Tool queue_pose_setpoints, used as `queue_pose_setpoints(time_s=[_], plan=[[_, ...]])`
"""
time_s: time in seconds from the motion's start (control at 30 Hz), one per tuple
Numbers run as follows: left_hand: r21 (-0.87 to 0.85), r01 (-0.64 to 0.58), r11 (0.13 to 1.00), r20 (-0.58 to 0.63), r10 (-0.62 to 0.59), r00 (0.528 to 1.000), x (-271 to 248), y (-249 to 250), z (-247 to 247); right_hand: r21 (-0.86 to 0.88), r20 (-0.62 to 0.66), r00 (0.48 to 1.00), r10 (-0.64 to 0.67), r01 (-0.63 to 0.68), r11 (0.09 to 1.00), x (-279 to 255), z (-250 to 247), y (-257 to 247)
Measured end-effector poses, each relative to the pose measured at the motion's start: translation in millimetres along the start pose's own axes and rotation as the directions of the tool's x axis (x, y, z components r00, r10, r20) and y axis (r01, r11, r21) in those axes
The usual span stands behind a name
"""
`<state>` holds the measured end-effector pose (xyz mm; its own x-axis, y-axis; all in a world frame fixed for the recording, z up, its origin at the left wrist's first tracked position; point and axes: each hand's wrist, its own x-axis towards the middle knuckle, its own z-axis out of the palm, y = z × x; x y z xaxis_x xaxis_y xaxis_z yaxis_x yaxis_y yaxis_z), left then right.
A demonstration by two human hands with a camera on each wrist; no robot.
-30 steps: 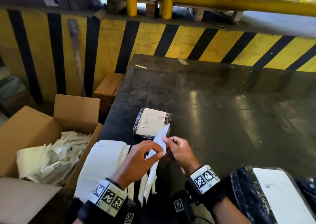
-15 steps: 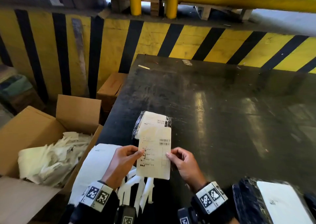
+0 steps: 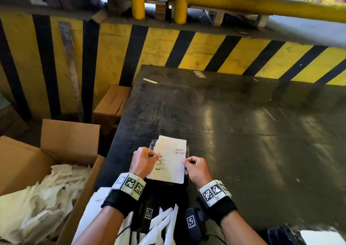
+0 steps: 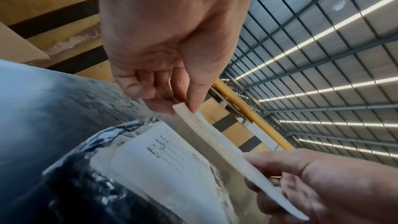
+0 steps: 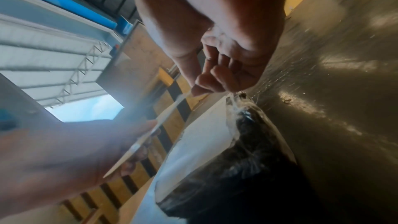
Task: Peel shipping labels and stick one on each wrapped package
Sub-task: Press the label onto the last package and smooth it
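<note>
A white shipping label with a barcode hangs flat just above a small package wrapped in black plastic, which lies on the dark table. My left hand pinches the label's left edge and my right hand pinches its right edge. In the left wrist view the label sits clear of the package, whose top carries a printed white sheet. The right wrist view shows the label edge-on above the package. The label hides most of the package from the head camera.
An open cardboard box of peeled backing paper stands left of the table. White backing strips hang near my waist. Another wrapped package with a white label lies at the bottom right. A yellow-black striped wall stands behind the table.
The label was half-peeled and on edge between my hands; now both hands hold it flat and have carried it forward over the package.
</note>
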<state>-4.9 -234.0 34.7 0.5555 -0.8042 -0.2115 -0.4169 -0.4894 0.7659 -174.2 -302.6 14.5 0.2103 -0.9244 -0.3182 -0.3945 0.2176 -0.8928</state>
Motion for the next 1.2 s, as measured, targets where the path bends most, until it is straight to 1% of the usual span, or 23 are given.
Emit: queue_pose_setpoints(time_s=[0.1, 0.3, 0.43, 0.6, 0.7, 0.8, 0.9, 1.0, 1.1, 1.17, 1.2], plan=[[0.077, 0.031, 0.997, 0.006, -0.032, 0.999, 20, 1, 6, -0.058, -0.028, 0.999, 0.019, -0.021, 0.998, 16, 7, 2], [0.137, 0.119, 0.983, 0.064, -0.128, 0.990, 36, -10, 13, -0.120, -0.035, 0.997, 0.075, -0.079, 0.990, 25, 16, 7], [0.137, 0.137, 0.981, 0.083, -0.149, 0.985, 39, -18, 17, -0.168, -0.045, 0.995, 0.086, -0.092, 0.981, 26, 17, 9], [0.136, 0.140, 0.981, 0.071, -0.150, 0.986, 41, -20, 18, -0.254, -0.066, 0.996, 0.067, -0.082, 0.964, 27, 20, 9], [0.157, 0.149, 0.976, 0.077, -0.163, 0.984, 41, -17, 18, -0.301, -0.060, 0.995, 0.083, -0.097, 0.949, 30, 21, 7], [0.220, 0.158, 0.963, 0.082, -0.180, 0.980, 40, -11, 17, -0.380, -0.057, 0.991, 0.118, -0.131, 0.916, 33, 22, 2], [0.327, 0.143, 0.934, 0.089, -0.181, 0.979, 39, -5, 17, -0.481, -0.052, 0.990, 0.135, -0.143, 0.865, 35, 21, -5], [0.459, 0.096, 0.883, 0.082, -0.149, 0.985, 37, 0, 16, -0.598, -0.002, 0.992, 0.125, -0.101, 0.795, 35, 18, -14], [0.563, 0.029, 0.826, 0.071, -0.083, 0.994, 32, 1, 19, -0.698, 0.057, 0.992, 0.114, -0.042, 0.715, 28, 13, -18], [0.607, 0.002, 0.795, 0.058, -0.047, 0.997, 29, 0, 19, -0.719, 0.062, 0.994, 0.094, -0.021, 0.694, 21, 7, -11], [0.613, 0.006, 0.790, 0.047, -0.045, 0.998, 28, 0, 18, -0.713, 0.065, 0.995, 0.082, -0.011, 0.701, 16, 3, -8]])
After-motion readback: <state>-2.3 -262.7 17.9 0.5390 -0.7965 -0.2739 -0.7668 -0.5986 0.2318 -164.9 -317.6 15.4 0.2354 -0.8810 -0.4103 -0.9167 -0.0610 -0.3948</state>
